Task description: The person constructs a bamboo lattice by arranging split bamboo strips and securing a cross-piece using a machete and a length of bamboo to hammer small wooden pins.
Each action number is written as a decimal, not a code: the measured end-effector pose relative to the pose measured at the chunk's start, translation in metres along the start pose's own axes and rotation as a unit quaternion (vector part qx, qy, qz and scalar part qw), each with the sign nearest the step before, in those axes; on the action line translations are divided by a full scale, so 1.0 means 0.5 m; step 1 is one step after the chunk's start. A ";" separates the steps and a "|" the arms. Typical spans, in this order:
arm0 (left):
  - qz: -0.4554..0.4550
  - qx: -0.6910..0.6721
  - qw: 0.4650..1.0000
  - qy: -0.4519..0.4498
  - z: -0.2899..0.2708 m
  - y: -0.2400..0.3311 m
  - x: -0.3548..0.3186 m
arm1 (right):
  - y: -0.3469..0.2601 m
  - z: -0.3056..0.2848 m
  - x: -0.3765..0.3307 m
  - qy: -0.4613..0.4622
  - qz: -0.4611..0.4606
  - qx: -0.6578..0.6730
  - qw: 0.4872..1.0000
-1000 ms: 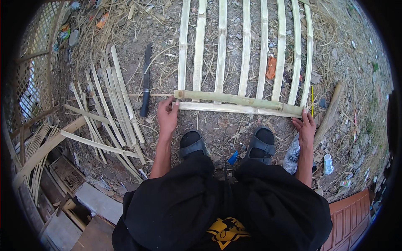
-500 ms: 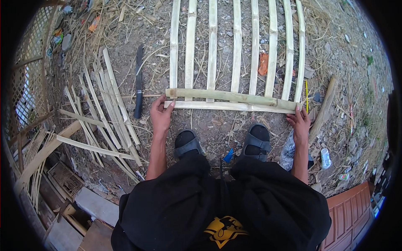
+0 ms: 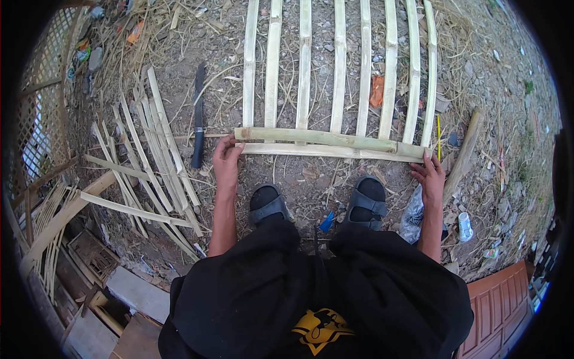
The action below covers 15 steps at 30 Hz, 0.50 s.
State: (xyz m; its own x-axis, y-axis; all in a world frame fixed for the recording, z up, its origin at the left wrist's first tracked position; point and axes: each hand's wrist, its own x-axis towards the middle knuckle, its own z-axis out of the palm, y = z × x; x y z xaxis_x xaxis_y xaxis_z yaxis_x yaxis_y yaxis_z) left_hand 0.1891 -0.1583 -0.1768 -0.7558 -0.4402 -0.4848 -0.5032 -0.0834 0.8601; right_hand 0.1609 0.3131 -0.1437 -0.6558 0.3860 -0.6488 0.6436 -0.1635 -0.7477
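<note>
Two bamboo slats lie crosswise in front of my feet, close together. The upper slat (image 3: 323, 139) has greenish skin and knots; the lower slat (image 3: 293, 149) is paler. My left hand (image 3: 227, 166) is closed at their left ends, its thumb on the lower slat and its fingertips beside the upper one. At the right ends, my right hand (image 3: 430, 178) pinches the slats, with a fingertip on the upper one. Several long pale bamboo slats (image 3: 339, 66) run away from me side by side, their near ends meeting the crosswise pair. Some fingertips are hidden behind the slats.
A dark-handled long knife (image 3: 198, 116) lies left of the slats. Further left are loose bamboo strips (image 3: 158, 149) and a wooden beam (image 3: 63, 230). A short log (image 3: 463, 157), a plastic cup (image 3: 465, 227) and a brown panelled board (image 3: 499, 305) are on the right.
The upper crosswise slat has shifted very slightly left at its left end. My left hand has edged left and up along the ends; my right hand has moved slightly right.
</note>
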 end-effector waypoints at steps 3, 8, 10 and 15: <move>0.011 0.047 0.999 -0.007 -0.001 -0.012 0.003 | -0.015 0.008 -0.002 0.036 -0.019 -0.127 0.991; 0.063 0.177 0.982 0.000 0.002 0.000 0.005 | -0.037 0.005 0.004 0.106 -0.080 -0.358 0.924; 0.048 0.185 0.982 0.004 0.009 0.008 0.009 | -0.050 0.011 -0.007 0.128 -0.110 -0.430 0.887; 0.048 0.246 0.968 0.030 0.015 0.023 0.015 | -0.111 0.129 -0.077 0.151 -0.415 -0.575 0.689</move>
State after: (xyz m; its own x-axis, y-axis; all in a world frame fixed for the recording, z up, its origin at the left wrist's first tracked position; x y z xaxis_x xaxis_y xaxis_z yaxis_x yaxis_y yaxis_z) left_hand 0.1748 -0.1558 -0.1718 -0.7902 -0.4779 -0.3837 -0.5821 0.3890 0.7141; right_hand 0.1252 0.2486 -0.0864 -0.9857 0.1140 0.1238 0.0984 0.9872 -0.1255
